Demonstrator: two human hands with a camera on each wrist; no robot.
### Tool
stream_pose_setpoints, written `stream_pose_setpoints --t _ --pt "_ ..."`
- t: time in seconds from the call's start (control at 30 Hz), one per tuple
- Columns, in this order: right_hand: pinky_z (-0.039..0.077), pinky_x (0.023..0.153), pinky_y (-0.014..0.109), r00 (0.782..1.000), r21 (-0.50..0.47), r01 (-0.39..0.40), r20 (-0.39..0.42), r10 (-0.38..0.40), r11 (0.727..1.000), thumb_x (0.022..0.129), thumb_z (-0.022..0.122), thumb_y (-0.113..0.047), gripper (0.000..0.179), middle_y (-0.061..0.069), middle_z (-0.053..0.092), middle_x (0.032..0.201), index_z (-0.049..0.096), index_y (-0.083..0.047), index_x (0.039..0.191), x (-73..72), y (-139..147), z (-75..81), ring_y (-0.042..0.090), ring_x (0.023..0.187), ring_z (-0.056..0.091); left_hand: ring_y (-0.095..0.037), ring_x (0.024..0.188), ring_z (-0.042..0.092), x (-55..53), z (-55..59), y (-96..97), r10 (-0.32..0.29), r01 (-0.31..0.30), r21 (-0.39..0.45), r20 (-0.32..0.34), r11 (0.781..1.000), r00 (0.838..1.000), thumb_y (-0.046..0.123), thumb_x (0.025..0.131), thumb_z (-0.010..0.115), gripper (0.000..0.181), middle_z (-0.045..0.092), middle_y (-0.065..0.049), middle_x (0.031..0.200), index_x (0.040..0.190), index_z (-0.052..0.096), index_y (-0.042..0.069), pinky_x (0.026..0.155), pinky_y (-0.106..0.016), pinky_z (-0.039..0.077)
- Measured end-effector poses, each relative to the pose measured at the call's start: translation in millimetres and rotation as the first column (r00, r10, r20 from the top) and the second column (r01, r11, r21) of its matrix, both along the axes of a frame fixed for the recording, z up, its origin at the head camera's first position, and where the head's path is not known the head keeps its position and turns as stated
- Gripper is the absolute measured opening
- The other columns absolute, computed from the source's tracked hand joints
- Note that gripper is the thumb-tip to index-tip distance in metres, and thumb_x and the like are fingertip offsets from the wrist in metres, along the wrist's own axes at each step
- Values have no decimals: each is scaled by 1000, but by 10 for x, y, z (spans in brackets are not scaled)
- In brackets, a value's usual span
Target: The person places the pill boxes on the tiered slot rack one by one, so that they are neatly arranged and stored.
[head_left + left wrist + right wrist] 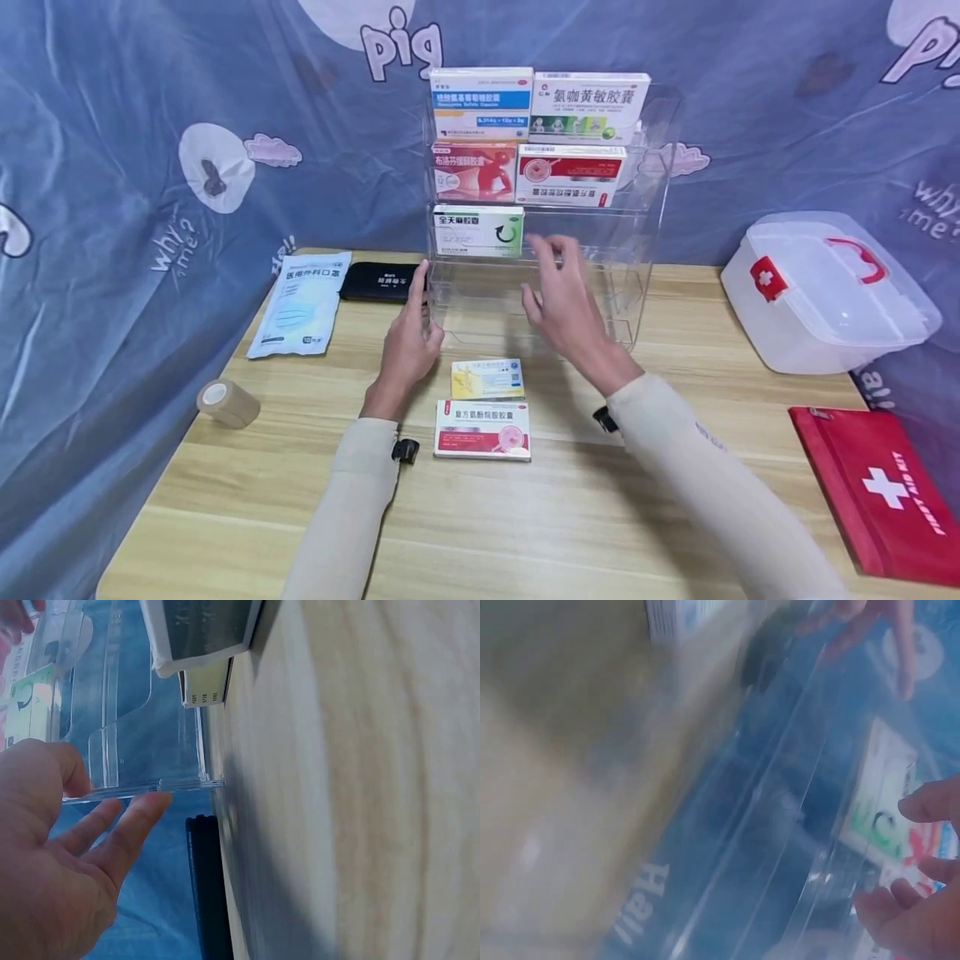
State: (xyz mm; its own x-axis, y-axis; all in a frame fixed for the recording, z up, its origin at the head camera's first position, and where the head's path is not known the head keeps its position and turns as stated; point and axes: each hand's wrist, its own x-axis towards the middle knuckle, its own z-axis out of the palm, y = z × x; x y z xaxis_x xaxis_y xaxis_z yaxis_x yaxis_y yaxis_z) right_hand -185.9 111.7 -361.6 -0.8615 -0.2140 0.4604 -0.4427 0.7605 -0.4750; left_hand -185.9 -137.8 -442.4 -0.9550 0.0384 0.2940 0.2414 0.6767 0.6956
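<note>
A clear tiered display rack (577, 233) stands on the table, with medicine boxes on its shelves. My left hand (408, 358) holds the rack's left edge; in the left wrist view the thumb lies on one side of the clear panel (112, 750) and the fingers on the other. My right hand (566, 304) hovers in front of the third tier with bent, parted fingers and nothing between them. Closest to it is a white and green capsule box (478, 231). On the table before the rack lie a yellow and white box (487, 379) and a red and white capsule box (482, 430).
Left of the rack are a mask packet (300, 304), a black pouch (382, 282) and a tan tape roll (228, 403). To the right stand a white first-aid box (817, 292) and a red first-aid pouch (877, 492). A blue patterned cloth (112, 167) hangs behind.
</note>
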Motion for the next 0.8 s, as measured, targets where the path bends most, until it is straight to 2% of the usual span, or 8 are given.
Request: stream_pose_setpoints --t 0.07,0.13,0.23,0.3,0.4,0.53,0.67,0.8 --pt "63 93 47 994 17 -23 108 21 1000 100 71 -10 56 23 53 141 52 -5 153 177 7 -65 38 113 63 -38 122 71 -4 1 -2 2 -2 1 -3 1000 1000 -6 95 61 106 61 -13 156 174 7 39 72 -46 56" --pt "64 86 45 964 43 -55 262 42 998 103 70 -20 49 18 57 138 56 -7 149 353 11 -149 34 106 67 -38 120 72 -8 0 -3 2 -2 1 -9 1000 1000 -6 95 61 106 62 -13 156 174 7 39 71 -43 55" --pt "64 80 41 865 74 -115 498 63 991 102 72 -33 54 13 61 133 56 -11 149 596 10 -298 28 99 68 -37 112 72 -3 2 0 -1 1 2 -5 1000 1000 -7 95 61 108 61 -13 156 173 5 43 67 -41 52" --pt "62 78 39 794 90 -147 605 63 985 98 77 -40 63 12 61 131 55 -12 150 740 17 -409 24 96 67 -37 112 72 2 4 4 -6 6 2 -2 1000 1000 -7 95 60 109 61 -13 156 173 4 44 65 -39 52" --pt "57 77 38 730 120 -183 682 53 976 89 86 -44 78 11 59 126 52 -12 152 899 33 -549 21 91 62 -37 118 72 0 14 6 -11 11 2 -7 1000 1000 -8 95 60 109 62 -13 156 173 4 44 65 -39 51" --pt "59 87 46 721 131 -163 692 28 978 83 92 -42 85 12 59 130 51 -12 151 1016 107 -656 25 101 62 -37 115 73 -5 25 4 -7 7 -5 -23 1000 1000 -7 95 60 106 63 -13 155 174 7 40 64 -39 50" --pt "59 96 54 731 100 -123 682 22 987 80 94 -37 80 13 62 131 55 -12 146 1057 297 -673 29 110 66 -34 89 69 -5 20 4 -4 4 -15 -31 1000 999 -7 94 60 104 64 -14 153 174 9 34 61 -38 49" --pt "58 94 52 740 77 -133 671 47 988 82 93 -32 70 13 65 123 62 -9 140 1086 561 -659 25 106 65 -25 66 54 6 20 1 -2 1 -21 -24 1000 1000 -7 94 61 103 64 -16 153 174 10 34 58 -36 48"
